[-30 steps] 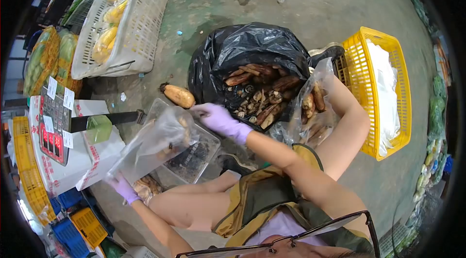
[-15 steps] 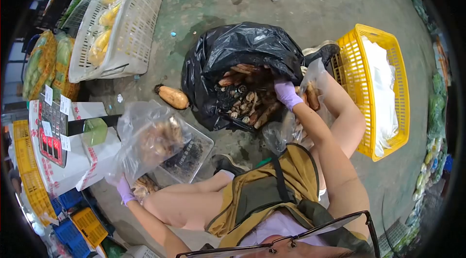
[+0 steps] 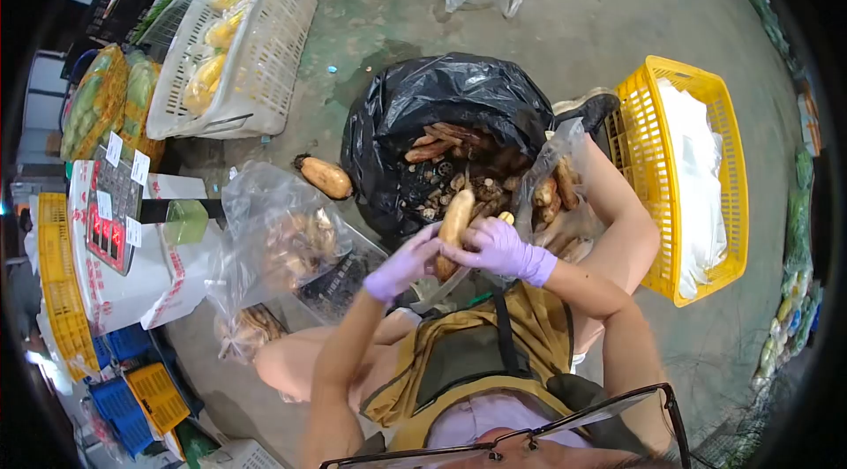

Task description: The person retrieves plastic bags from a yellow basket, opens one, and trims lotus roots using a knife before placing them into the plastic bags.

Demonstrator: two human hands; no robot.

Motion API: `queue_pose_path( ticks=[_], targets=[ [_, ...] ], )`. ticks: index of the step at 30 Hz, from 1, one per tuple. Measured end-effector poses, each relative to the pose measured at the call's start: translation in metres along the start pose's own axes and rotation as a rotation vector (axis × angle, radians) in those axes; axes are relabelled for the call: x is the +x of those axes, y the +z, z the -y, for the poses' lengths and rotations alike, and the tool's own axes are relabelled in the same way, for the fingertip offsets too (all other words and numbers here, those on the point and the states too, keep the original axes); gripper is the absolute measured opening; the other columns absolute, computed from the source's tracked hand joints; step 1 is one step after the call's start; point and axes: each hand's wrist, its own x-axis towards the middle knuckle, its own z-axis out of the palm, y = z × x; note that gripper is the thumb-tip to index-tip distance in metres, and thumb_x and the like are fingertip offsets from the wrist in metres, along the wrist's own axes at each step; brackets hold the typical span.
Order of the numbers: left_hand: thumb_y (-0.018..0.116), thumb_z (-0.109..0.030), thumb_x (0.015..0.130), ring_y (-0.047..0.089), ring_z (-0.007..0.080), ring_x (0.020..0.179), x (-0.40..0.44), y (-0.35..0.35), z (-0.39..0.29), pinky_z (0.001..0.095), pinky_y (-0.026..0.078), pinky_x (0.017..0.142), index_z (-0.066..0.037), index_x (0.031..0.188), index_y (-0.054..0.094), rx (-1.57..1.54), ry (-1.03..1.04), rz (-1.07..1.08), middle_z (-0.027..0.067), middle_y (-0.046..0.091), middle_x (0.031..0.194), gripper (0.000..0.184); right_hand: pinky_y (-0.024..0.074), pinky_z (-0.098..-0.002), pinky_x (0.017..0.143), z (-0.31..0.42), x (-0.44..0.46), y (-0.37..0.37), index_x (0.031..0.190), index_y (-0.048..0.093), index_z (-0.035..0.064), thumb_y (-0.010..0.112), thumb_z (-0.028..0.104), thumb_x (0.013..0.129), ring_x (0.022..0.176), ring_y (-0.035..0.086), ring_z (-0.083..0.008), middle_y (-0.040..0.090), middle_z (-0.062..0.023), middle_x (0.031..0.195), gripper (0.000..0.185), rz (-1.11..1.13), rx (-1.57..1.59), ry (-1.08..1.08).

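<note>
A pale lotus root piece (image 3: 455, 224) is held upright between my two gloved hands, in front of the black bag. My left hand (image 3: 408, 264) has its fingers wrapped on its left side. My right hand (image 3: 501, 248) grips it from the right, with a small yellow-ended thing (image 3: 506, 217) at its fingers. Behind them the black bag (image 3: 450, 85) stands open with brown roots and cut pieces inside. A clear bag of roots (image 3: 300, 244) rests on the scale tray at the left. Another clear bag with roots (image 3: 554, 195) lies against my right leg.
One lotus root (image 3: 325, 177) lies on the floor left of the black bag. A white crate (image 3: 265, 54) with yellow produce stands at upper left, a yellow crate (image 3: 737, 195) at right. The scale display (image 3: 110, 226) and a white box (image 3: 168, 292) are at left.
My left hand has let go of the clear bag at the left and moved right to the root. My right hand has come out of the black bag area toward me with the root.
</note>
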Motion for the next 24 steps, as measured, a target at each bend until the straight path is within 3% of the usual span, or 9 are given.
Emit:
queue_pose_path(
  ticks=[1,3,4,7,8,9,13,17,24],
  targets=[
    [0.055,-0.029,0.09,0.051,0.0145,0.107,0.013,0.009,0.01,0.0316,0.046,0.088,-0.005,0.133,0.036,-0.164,0.15,0.125,0.0054,0.05,0.12,0.052,0.0415,-0.0293,0.05,0.001,-0.003,0.0,0.108,0.063,0.022,0.067,0.014,0.064,0.064,0.053,-0.0182,0.054,-0.0027,0.083,0.045,-0.048,0.083,0.032],
    [0.063,-0.023,0.085,0.053,0.0135,0.103,0.035,0.01,0.023,0.0292,0.046,0.086,-0.001,0.124,0.043,-0.267,0.2,0.089,0.0051,0.053,0.116,0.049,0.0447,-0.0284,0.053,0.001,-0.01,-0.003,0.106,0.064,0.0189,0.068,0.013,0.063,0.067,0.055,-0.0177,0.058,-0.0033,0.091,0.044,-0.139,0.243,0.102],
    [0.065,-0.02,0.082,0.054,0.0137,0.1,0.042,0.009,0.029,0.0291,0.046,0.085,-0.002,0.121,0.045,-0.148,0.233,0.006,0.0053,0.055,0.113,0.048,0.0491,-0.029,0.058,0.0,-0.012,-0.017,0.102,0.065,0.0133,0.068,0.01,0.065,0.07,0.061,-0.0194,0.064,-0.0056,0.095,0.037,-0.026,0.277,0.249],
    [0.072,-0.013,0.071,0.057,0.0147,0.094,0.052,0.011,0.036,0.0289,0.046,0.083,-0.002,0.113,0.049,0.288,0.361,-0.257,0.0061,0.059,0.105,0.049,0.0502,-0.0313,0.06,-0.012,-0.022,-0.006,0.098,0.066,0.0101,0.065,0.009,0.069,0.072,0.064,-0.0232,0.067,-0.0084,0.087,0.029,-0.255,0.552,0.728],
    [0.073,-0.011,0.068,0.058,0.0151,0.093,0.052,0.013,0.038,0.029,0.046,0.082,-0.002,0.111,0.049,0.483,0.422,-0.348,0.0064,0.059,0.102,0.05,0.0506,-0.0324,0.059,-0.019,-0.03,-0.01,0.095,0.066,0.0101,0.065,0.011,0.073,0.069,0.065,-0.0266,0.066,-0.0115,0.076,0.022,-0.134,0.527,0.871],
    [0.074,-0.009,0.065,0.058,0.0156,0.091,0.052,0.018,0.037,0.0292,0.046,0.081,-0.001,0.109,0.049,0.679,0.481,-0.44,0.0067,0.06,0.1,0.051,0.049,-0.0358,0.054,-0.024,-0.026,-0.017,0.091,0.066,0.0152,0.062,0.015,0.076,0.059,0.062,-0.0276,0.063,-0.0103,0.067,0.015,-0.056,0.39,0.862],
    [0.073,-0.009,0.063,0.056,0.0145,0.093,0.05,0.036,0.033,0.0297,0.045,0.083,-0.001,0.112,0.05,0.675,0.442,-0.482,0.0066,0.059,0.101,0.054,0.0479,-0.0382,0.053,-0.024,-0.031,-0.013,0.088,0.064,0.0151,0.06,0.02,0.077,0.06,0.062,-0.0285,0.062,-0.011,0.065,0.013,0.05,0.289,0.851],
    [0.069,-0.003,0.064,0.053,0.0133,0.094,0.059,0.042,0.043,0.028,0.044,0.083,-0.002,0.114,0.05,0.461,0.392,-0.307,0.005,0.055,0.103,0.054,0.0467,-0.0369,0.05,-0.021,-0.034,-0.002,0.089,0.064,0.0142,0.063,0.015,0.075,0.054,0.06,-0.027,0.058,-0.0099,0.058,0.014,-0.025,0.236,0.797],
    [0.064,0.004,0.063,0.055,0.0126,0.08,0.062,0.053,0.051,0.0271,0.047,0.072,-0.004,0.111,0.046,0.338,0.375,-0.357,0.0022,0.053,0.089,0.052,0.0495,-0.0438,0.062,-0.039,-0.057,0.029,0.087,0.064,0.0098,0.055,0.023,0.076,0.066,0.063,-0.0338,0.063,-0.0162,0.069,0.02,0.22,0.419,1.0]
  ],
)
